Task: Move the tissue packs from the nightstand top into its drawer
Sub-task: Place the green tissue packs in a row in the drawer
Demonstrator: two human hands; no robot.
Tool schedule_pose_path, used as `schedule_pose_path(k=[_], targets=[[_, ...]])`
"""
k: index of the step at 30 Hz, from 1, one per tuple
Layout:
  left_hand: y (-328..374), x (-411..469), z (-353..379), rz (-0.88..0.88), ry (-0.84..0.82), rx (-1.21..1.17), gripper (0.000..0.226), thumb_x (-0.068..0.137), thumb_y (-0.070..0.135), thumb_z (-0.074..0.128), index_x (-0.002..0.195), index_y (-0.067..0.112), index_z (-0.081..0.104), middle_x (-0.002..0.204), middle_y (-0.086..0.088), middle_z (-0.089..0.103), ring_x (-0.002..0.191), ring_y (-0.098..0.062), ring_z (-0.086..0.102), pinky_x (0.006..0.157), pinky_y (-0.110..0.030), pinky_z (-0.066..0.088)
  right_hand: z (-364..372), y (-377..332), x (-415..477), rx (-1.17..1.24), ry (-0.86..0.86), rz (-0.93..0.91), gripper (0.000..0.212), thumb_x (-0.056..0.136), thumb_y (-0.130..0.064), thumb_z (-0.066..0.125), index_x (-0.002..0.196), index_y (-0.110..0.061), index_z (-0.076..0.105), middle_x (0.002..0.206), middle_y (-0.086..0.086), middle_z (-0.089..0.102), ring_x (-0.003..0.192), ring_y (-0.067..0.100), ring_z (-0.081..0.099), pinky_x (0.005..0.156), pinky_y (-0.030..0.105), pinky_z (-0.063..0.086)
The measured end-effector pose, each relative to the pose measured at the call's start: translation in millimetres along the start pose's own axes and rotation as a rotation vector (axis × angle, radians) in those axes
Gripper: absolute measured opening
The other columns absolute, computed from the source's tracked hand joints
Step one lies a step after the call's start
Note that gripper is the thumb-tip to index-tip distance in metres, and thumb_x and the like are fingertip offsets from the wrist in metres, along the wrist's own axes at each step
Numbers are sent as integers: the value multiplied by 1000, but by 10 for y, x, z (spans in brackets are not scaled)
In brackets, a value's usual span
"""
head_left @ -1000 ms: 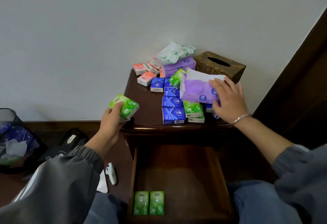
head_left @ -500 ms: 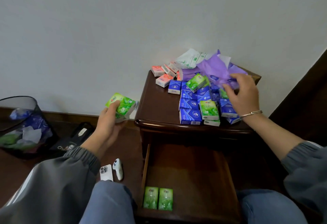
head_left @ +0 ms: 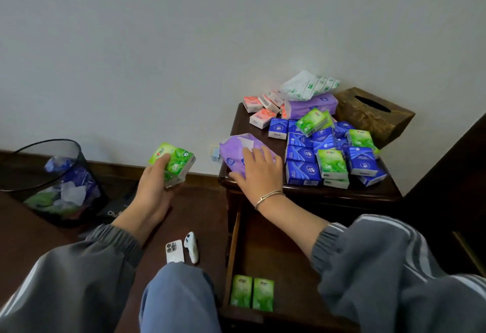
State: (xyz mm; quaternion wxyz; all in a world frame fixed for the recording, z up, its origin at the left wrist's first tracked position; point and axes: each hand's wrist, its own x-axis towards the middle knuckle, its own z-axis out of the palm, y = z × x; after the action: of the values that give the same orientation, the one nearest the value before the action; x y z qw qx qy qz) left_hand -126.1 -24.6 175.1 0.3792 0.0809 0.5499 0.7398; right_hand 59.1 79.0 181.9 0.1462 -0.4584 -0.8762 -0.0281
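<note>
My left hand (head_left: 155, 177) grips a green tissue pack (head_left: 174, 160) in the air, left of the dark wooden nightstand (head_left: 342, 193). On the nightstand's front left corner my right hand (head_left: 256, 172) lies over a soft purple tissue pack (head_left: 234, 151) and holds it. Several blue packs (head_left: 302, 172), green packs (head_left: 332, 164) and pink packs (head_left: 261, 117) crowd the top, with another purple pack (head_left: 313, 105) and a white-green pack (head_left: 307, 85) at the back. Below, the drawer (head_left: 278, 259) is pulled open, and two green packs (head_left: 252, 292) lie at its front left.
A brown wooden tissue box (head_left: 373, 114) stands at the nightstand's back right. On the floor to the left are a black mesh bin (head_left: 52, 180) with wrappers, a white phone (head_left: 174, 251) and a white controller (head_left: 191, 246). My knees are at the bottom edge.
My right hand has carried the purple pack from the back right of the pile to the nightstand's front left corner. The left hand keeps its green pack. The view has swung left.
</note>
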Motion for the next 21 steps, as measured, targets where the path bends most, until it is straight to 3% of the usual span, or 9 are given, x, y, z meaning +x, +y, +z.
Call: schedule_pose_path(k=[3, 7, 9, 13, 18, 21], targets=[[-83, -34, 107, 3, -42, 38, 19, 91, 34, 56, 104, 21, 58, 96, -2, 66, 80, -12, 64, 60, -29, 51, -139, 317, -139, 120, 229, -32, 50, 86, -45, 51, 128, -18, 52, 134, 5, 53, 132, 26, 39, 104, 45, 29], [-226, -134, 532, 15, -163, 19, 27, 94, 31, 53, 116, 16, 58, 104, -6, 66, 80, -12, 63, 65, -28, 50, -449, 1091, -197, 170, 401, 84, 30, 86, -29, 57, 110, -13, 63, 113, 8, 63, 111, 30, 55, 92, 43, 40], [-263, -193, 804, 9, -234, 9, 38, 94, 32, 52, 126, 11, 56, 112, -9, 65, 84, -13, 63, 68, -28, 50, -563, 1484, -222, 186, 421, 206, 25, 87, -25, 57, 108, -13, 64, 111, 9, 64, 106, 31, 55, 90, 42, 40], [-295, -295, 1281, 26, -299, 38, 41, 93, 32, 55, 126, 8, 54, 112, -9, 66, 84, -16, 64, 65, -28, 52, -662, 2168, -318, 270, 410, 451, 23, 87, -23, 58, 107, -13, 65, 111, 12, 63, 107, 35, 54, 89, 43, 41], [-362, -274, 1543, 69, -289, 188, 35, 90, 34, 60, 117, 11, 56, 108, -9, 67, 94, -19, 67, 65, -28, 54, -664, 2693, -288, 549, 346, 669, 22, 85, -22, 63, 102, -8, 65, 109, 15, 66, 103, 31, 60, 88, 36, 45], [-394, -175, 1555, 41, -272, 217, 39, 90, 34, 60, 121, 9, 56, 109, -11, 68, 86, -16, 67, 58, -25, 52, -638, 2800, -75, 616, 274, 742, 31, 82, -30, 68, 105, -9, 64, 107, 13, 67, 101, 29, 61, 84, 34, 46]])
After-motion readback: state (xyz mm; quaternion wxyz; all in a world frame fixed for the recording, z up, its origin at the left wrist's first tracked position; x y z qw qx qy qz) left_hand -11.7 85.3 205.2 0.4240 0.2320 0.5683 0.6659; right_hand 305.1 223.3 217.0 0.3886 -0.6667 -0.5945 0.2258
